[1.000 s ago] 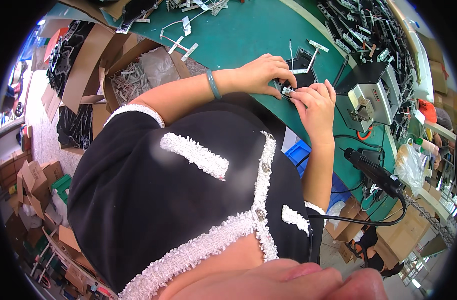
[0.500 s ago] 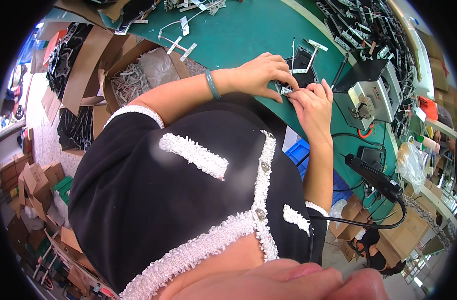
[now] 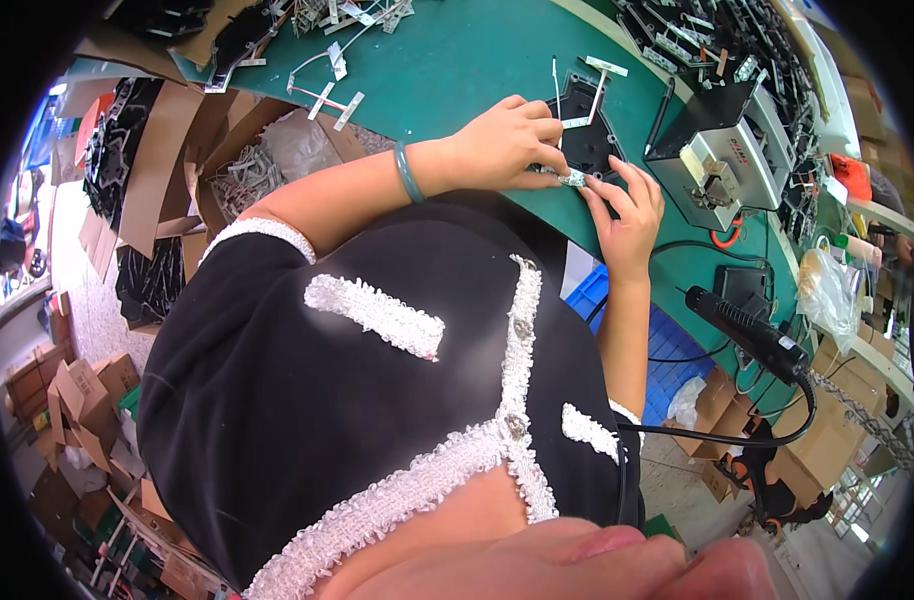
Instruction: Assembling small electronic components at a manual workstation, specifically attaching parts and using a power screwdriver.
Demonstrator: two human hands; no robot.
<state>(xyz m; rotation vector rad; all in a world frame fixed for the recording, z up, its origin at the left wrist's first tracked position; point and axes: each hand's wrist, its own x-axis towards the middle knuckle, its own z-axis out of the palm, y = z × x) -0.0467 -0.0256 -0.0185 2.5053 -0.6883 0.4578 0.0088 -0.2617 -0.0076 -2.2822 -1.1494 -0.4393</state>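
Over the green table, my left hand [image 3: 507,145], with a bangle at the wrist, pinches one end of a small white circuit-board strip [image 3: 574,178] between thumb and fingers. At the strip's other end, the thumb and forefinger of my right hand [image 3: 629,215] close on it, the other fingers raised. Just beyond my hands lies a black plastic frame [image 3: 589,148]. A white wired strip [image 3: 605,68] with a T-shaped end rests across it. My fingers hide part of the small strip and the frame's near edge.
Right of my hands stands a grey-and-black bench machine [image 3: 727,160], with a black pen-like tool [image 3: 660,115] beside it. A black corded handheld tool [image 3: 742,325] is nearer. Black parts [image 3: 667,40] pile up at the back right; wired strips [image 3: 339,100] lie at the left, above an open carton [image 3: 212,150].
My right fingers have spread and drawn back to the strip's end, so more of it shows between my hands. The whole view has shifted slightly.
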